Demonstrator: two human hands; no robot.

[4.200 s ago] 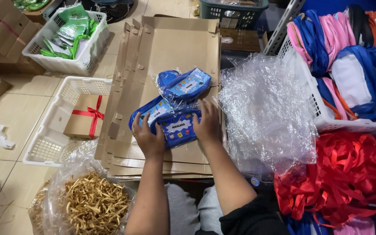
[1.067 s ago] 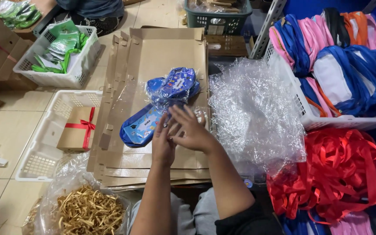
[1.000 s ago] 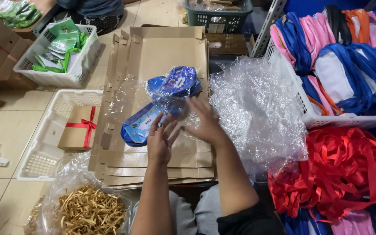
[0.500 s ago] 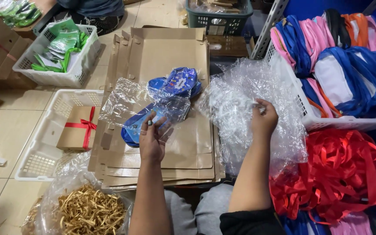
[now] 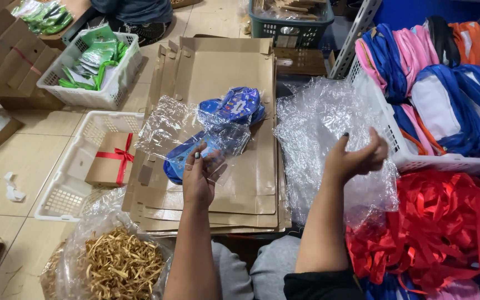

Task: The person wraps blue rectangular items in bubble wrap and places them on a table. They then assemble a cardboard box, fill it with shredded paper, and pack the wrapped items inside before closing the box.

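Just under left hand (image 5: 197,180) fingertips — clear plastic sheet (image 5: 184,125) over blue pouch (image 5: 187,161).

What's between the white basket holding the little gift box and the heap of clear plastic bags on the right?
In the head view, a stack of flattened cardboard boxes fills that stretch. On it lie blue printed items under a clear plastic sheet, which the left hand holds.

A clear cellophane sheet (image 5: 195,130), crinkled and glossy, lies spread over 2 blue printed pouches (image 5: 223,125) on the stack of flattened cardboard boxes (image 5: 223,72). The far pouch lies just right of the near 1, overlapping it. A heap of clear cellophane (image 5: 318,133) rises to the right.
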